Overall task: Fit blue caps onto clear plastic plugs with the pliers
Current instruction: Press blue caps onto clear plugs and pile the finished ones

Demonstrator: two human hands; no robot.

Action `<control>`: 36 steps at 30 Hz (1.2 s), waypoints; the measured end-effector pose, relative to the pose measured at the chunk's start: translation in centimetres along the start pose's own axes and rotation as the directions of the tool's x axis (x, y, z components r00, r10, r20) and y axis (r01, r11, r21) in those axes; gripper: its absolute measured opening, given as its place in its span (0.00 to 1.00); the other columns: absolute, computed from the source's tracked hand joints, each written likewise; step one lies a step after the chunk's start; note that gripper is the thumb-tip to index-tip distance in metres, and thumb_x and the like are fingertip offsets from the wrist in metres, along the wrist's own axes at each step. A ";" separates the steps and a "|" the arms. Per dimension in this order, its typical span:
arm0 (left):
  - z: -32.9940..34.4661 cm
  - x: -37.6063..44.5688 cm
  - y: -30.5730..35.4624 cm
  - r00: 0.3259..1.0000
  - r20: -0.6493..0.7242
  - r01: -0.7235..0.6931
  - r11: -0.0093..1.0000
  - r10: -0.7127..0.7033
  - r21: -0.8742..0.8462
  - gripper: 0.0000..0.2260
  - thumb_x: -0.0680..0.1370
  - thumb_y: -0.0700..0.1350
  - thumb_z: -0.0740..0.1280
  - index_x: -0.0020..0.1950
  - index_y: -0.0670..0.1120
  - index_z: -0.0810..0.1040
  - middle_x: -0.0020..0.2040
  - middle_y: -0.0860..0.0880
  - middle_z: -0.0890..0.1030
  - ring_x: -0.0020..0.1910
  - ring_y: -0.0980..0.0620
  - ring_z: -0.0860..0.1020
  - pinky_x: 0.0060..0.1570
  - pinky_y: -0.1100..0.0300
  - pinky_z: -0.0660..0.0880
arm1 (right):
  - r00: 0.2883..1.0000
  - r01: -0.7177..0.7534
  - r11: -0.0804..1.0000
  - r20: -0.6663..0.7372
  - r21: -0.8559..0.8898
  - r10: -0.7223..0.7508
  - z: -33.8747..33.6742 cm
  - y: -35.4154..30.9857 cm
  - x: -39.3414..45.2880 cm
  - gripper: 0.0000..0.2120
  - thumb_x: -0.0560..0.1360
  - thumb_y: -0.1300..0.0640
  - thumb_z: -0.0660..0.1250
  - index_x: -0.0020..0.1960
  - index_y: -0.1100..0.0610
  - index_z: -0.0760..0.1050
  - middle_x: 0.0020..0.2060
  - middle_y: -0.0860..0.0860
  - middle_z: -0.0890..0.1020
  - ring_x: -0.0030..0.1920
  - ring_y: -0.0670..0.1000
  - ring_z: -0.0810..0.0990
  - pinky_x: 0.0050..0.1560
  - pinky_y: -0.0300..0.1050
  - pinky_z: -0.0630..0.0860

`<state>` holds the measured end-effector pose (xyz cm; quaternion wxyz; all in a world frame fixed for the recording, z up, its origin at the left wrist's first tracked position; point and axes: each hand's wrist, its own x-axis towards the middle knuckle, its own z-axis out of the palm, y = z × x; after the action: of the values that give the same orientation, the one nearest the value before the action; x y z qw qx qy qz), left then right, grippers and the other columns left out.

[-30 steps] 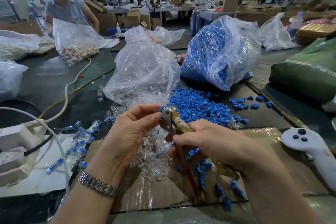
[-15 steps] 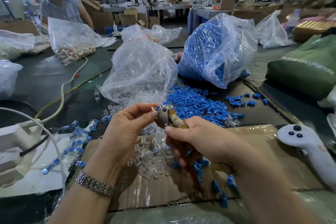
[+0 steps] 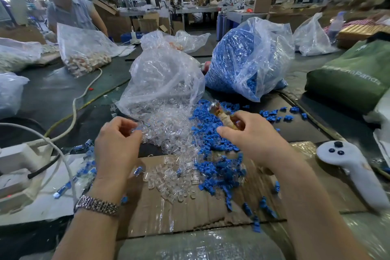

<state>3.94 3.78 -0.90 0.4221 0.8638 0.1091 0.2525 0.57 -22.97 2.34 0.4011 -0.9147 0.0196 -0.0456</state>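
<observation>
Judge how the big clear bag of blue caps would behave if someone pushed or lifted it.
The bag of blue caps would probably slump rather than slide: its film is thin and crumpled. It looks heavy, being packed full. Its mouth lies open toward the loose blue caps, so lifting would likely spill more.

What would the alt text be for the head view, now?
Seen from above, the right hand grips the pliers over loose blue caps, while the left hand pinches a small piece, seemingly a capped plug, beside a spill of clear plastic plugs. Behind stand a clear bag of plugs and a bag of blue caps.
</observation>
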 end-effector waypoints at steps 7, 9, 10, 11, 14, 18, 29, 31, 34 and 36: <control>-2.1 -0.1 0.6 0.994 0.093 -0.094 0.929 0.065 0.359 0.08 0.76 0.41 0.70 0.55 0.46 0.84 0.53 0.43 0.79 0.55 0.41 0.77 0.56 0.46 0.75 | 0.975 -0.214 0.840 -0.061 -0.499 0.212 1.9 2.7 2.2 0.19 0.76 0.43 0.70 0.56 0.56 0.70 0.56 0.57 0.76 0.55 0.59 0.77 0.54 0.54 0.76; -2.2 -0.7 1.4 0.968 0.241 -0.133 0.959 0.071 0.250 0.06 0.77 0.41 0.71 0.52 0.48 0.84 0.47 0.49 0.82 0.48 0.48 0.80 0.51 0.51 0.78 | 0.974 -0.221 0.813 -0.084 -0.538 0.210 2.1 3.0 2.4 0.27 0.76 0.38 0.69 0.64 0.56 0.70 0.61 0.58 0.75 0.62 0.60 0.75 0.62 0.57 0.75; -2.3 -1.0 1.7 0.940 0.337 -0.132 0.971 0.058 0.201 0.04 0.78 0.42 0.72 0.51 0.49 0.84 0.45 0.51 0.83 0.45 0.52 0.81 0.49 0.54 0.79 | 0.974 -0.224 0.811 -0.085 -0.540 0.212 2.2 3.0 2.4 0.30 0.76 0.36 0.69 0.67 0.56 0.69 0.63 0.58 0.74 0.65 0.61 0.74 0.64 0.58 0.74; -2.4 -1.5 1.8 0.900 0.435 -0.124 0.979 0.043 0.160 0.03 0.78 0.43 0.72 0.49 0.51 0.84 0.44 0.53 0.83 0.44 0.55 0.81 0.48 0.56 0.80 | 0.973 -0.227 0.814 -0.082 -0.535 0.217 2.3 2.9 2.3 0.32 0.76 0.35 0.69 0.69 0.56 0.68 0.65 0.59 0.74 0.66 0.61 0.73 0.66 0.58 0.73; -3.0 -2.6 1.6 0.780 0.624 -0.126 0.988 0.041 0.092 0.04 0.75 0.48 0.76 0.49 0.54 0.83 0.43 0.52 0.85 0.38 0.60 0.82 0.42 0.64 0.80 | 0.978 -0.208 0.812 -0.108 -0.545 0.178 2.1 2.3 1.8 0.32 0.76 0.37 0.70 0.71 0.55 0.66 0.68 0.58 0.69 0.69 0.60 0.68 0.68 0.59 0.69; -3.4 -3.8 1.0 0.725 0.685 -0.195 0.976 0.074 0.101 0.09 0.73 0.53 0.78 0.51 0.57 0.82 0.38 0.55 0.83 0.31 0.64 0.78 0.33 0.72 0.73 | 0.996 -0.089 0.819 -0.065 -0.566 0.064 1.1 0.5 1.1 0.12 0.79 0.50 0.71 0.60 0.52 0.76 0.59 0.52 0.78 0.62 0.56 0.74 0.63 0.56 0.70; -0.1 -5.1 2.1 0.778 0.618 -0.253 0.956 0.108 0.150 0.06 0.75 0.51 0.77 0.44 0.55 0.80 0.38 0.56 0.83 0.32 0.64 0.79 0.33 0.70 0.74 | 0.969 0.057 0.752 0.219 -0.657 0.118 2.7 -0.9 0.5 0.18 0.81 0.64 0.64 0.70 0.62 0.75 0.62 0.58 0.82 0.58 0.56 0.82 0.61 0.52 0.80; 0.5 -5.1 2.4 0.796 0.589 -0.273 0.950 0.135 0.151 0.06 0.76 0.51 0.76 0.43 0.55 0.80 0.40 0.57 0.82 0.36 0.63 0.80 0.37 0.68 0.75 | 0.982 0.035 0.784 0.165 -0.620 0.087 3.0 -0.4 0.6 0.13 0.80 0.64 0.65 0.63 0.59 0.80 0.56 0.56 0.84 0.54 0.56 0.83 0.57 0.52 0.81; 0.7 -4.5 2.5 0.815 0.552 -0.277 0.955 0.174 0.108 0.05 0.76 0.50 0.75 0.44 0.53 0.80 0.40 0.56 0.82 0.39 0.61 0.80 0.39 0.68 0.75 | 0.995 0.025 0.805 0.097 -0.592 0.040 2.8 -0.1 0.2 0.08 0.80 0.63 0.65 0.57 0.56 0.81 0.53 0.54 0.83 0.52 0.55 0.82 0.54 0.52 0.82; 0.6 -4.2 2.5 0.815 0.551 -0.235 0.972 0.182 0.027 0.05 0.76 0.48 0.75 0.44 0.50 0.81 0.39 0.53 0.83 0.36 0.59 0.80 0.37 0.68 0.76 | 0.999 0.007 0.846 0.042 -0.533 0.019 2.6 0.1 0.2 0.06 0.80 0.61 0.64 0.55 0.55 0.78 0.52 0.53 0.82 0.52 0.55 0.81 0.53 0.51 0.80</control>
<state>0.69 0.13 -0.69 0.3643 0.9253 -0.0990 0.0360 1.03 -21.17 0.54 0.1321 -0.9908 0.0252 -0.0163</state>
